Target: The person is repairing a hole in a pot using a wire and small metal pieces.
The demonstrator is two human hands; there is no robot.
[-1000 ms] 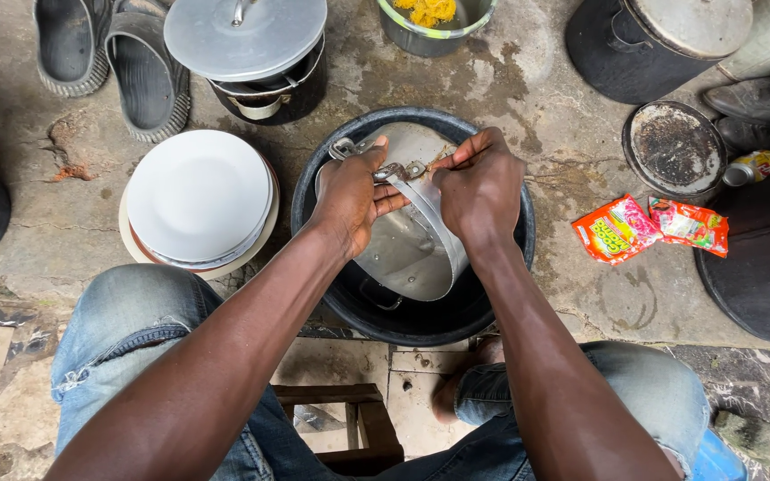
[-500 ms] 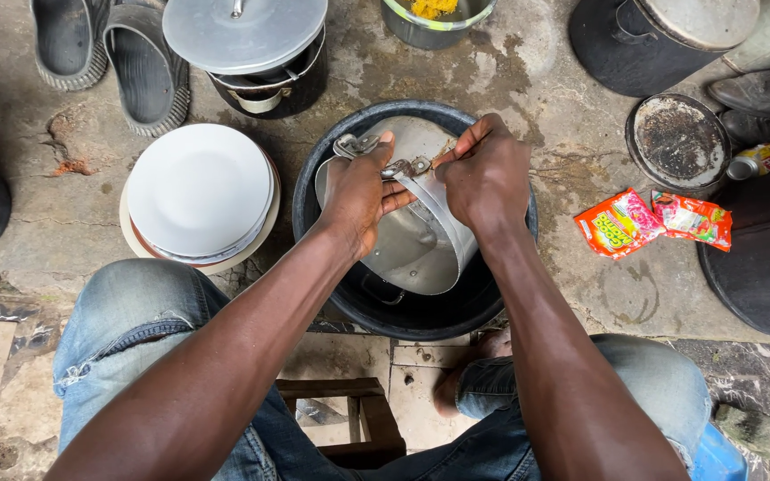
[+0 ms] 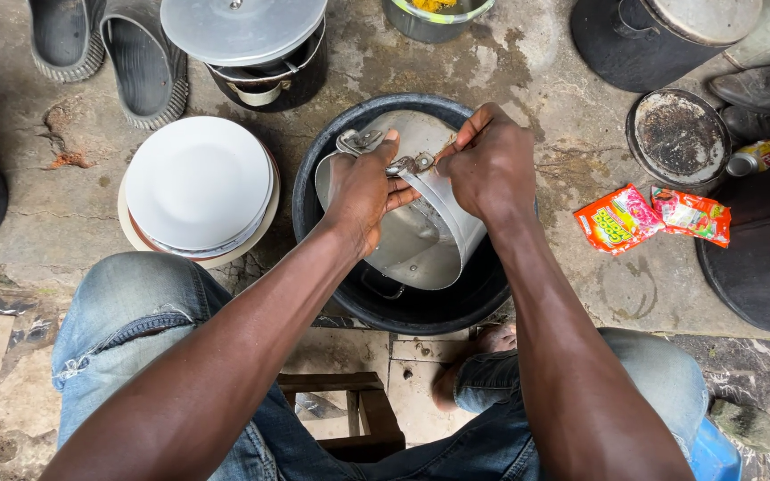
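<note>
A silver metal pot (image 3: 421, 236) lies tilted on its side inside a black round basin (image 3: 403, 307) on the concrete floor. My left hand (image 3: 363, 191) grips the pot's rim beside its riveted handle. My right hand (image 3: 492, 165) is closed at the same handle, fingers pinched on something small and thin that I cannot make out. Both forearms reach down from my knees in blue jeans.
A stack of white plates (image 3: 198, 187) sits left of the basin. Behind stand a black pot with a silver lid (image 3: 242, 31), grey slippers (image 3: 140, 62), a bowl with yellow contents (image 3: 434, 13), a large dark pot (image 3: 661, 36), a sooty lid (image 3: 677, 138) and red sachets (image 3: 652, 218). A wooden stool (image 3: 349, 419) is under me.
The pot has shifted slightly in the basin. My right hand has moved a little along the handle. My left hand keeps its grip on the rim.
</note>
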